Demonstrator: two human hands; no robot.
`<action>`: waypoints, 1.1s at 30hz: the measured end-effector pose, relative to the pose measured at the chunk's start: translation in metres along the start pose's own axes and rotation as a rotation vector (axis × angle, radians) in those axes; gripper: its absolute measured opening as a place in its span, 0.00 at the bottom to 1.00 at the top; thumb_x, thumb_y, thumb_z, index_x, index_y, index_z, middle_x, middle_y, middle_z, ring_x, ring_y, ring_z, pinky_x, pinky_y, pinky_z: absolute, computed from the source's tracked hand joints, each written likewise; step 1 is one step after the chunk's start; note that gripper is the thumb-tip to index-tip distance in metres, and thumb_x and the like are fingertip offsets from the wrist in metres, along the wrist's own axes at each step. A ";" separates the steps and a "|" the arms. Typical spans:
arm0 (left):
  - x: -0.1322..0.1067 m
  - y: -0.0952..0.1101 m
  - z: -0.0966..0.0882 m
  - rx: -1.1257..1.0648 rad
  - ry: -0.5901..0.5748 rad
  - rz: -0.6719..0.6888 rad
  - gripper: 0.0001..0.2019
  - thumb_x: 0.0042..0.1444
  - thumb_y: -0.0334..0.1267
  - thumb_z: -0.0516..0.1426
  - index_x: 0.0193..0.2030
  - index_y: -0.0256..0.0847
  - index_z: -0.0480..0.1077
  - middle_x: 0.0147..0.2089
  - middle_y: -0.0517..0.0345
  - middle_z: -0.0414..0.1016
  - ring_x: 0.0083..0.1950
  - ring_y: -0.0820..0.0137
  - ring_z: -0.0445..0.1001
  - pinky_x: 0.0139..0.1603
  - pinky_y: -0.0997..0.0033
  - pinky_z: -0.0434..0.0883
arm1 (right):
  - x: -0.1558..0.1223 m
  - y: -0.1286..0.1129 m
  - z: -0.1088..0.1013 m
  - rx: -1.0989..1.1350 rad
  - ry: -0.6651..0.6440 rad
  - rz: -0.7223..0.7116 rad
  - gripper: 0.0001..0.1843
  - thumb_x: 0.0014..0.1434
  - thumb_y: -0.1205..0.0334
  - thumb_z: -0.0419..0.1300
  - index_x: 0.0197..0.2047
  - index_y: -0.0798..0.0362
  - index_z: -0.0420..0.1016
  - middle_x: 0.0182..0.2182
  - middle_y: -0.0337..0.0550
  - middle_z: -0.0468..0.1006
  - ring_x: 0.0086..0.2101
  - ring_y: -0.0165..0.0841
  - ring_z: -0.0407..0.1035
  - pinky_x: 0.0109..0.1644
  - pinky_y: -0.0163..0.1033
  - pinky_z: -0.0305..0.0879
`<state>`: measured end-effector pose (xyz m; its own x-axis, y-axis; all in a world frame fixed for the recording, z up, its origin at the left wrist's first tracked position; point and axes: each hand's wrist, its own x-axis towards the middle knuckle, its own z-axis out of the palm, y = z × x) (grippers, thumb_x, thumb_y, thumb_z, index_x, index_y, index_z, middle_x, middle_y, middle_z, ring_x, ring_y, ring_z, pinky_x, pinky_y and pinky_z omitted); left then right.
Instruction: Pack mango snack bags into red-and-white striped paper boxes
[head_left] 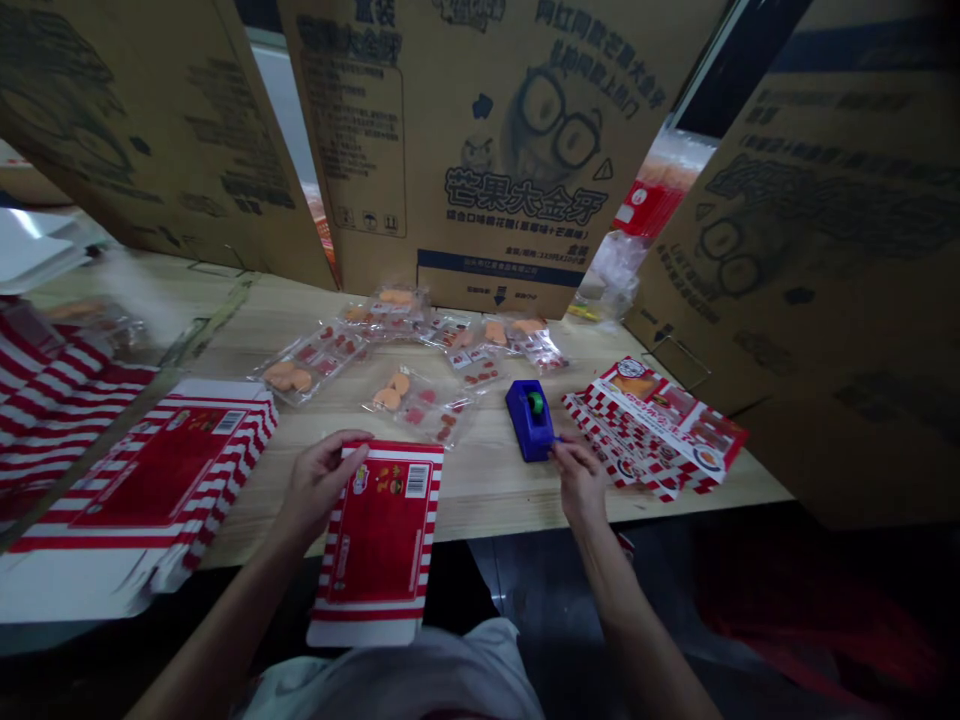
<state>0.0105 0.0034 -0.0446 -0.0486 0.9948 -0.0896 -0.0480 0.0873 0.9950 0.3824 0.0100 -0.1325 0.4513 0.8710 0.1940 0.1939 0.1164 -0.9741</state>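
Red-striped carton (379, 540) clamped in left hand (319, 482); right hand (579, 482) touches blue dispenser (529, 418), grip unclear.

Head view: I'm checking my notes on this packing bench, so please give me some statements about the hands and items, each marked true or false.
1. The left hand grips the top edge of a striped carton. True.
2. The tape dispenser at the right hand has a green body. False: its body is blue; only the roll inside is green.
3. The striped carton lies wholly on the table. False: its lower part overhangs the table's near edge.
4. Clear snack packets lie on the table beyond both hands. True.
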 end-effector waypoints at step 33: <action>0.007 0.013 -0.004 0.196 -0.715 0.018 0.13 0.49 0.46 0.62 0.33 0.36 0.76 0.29 0.58 0.73 0.30 0.71 0.68 0.33 0.75 0.64 | -0.065 -0.066 0.138 0.228 -1.396 0.531 0.30 0.34 0.43 0.74 0.33 0.56 0.71 0.21 0.32 0.71 0.19 0.25 0.61 0.23 0.31 0.59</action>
<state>0.0054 0.0116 -0.0326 0.6170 0.7818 -0.0896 0.1292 0.0116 0.9916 0.2198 0.0114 -0.0965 -0.7676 0.5602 -0.3114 0.0847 -0.3928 -0.9157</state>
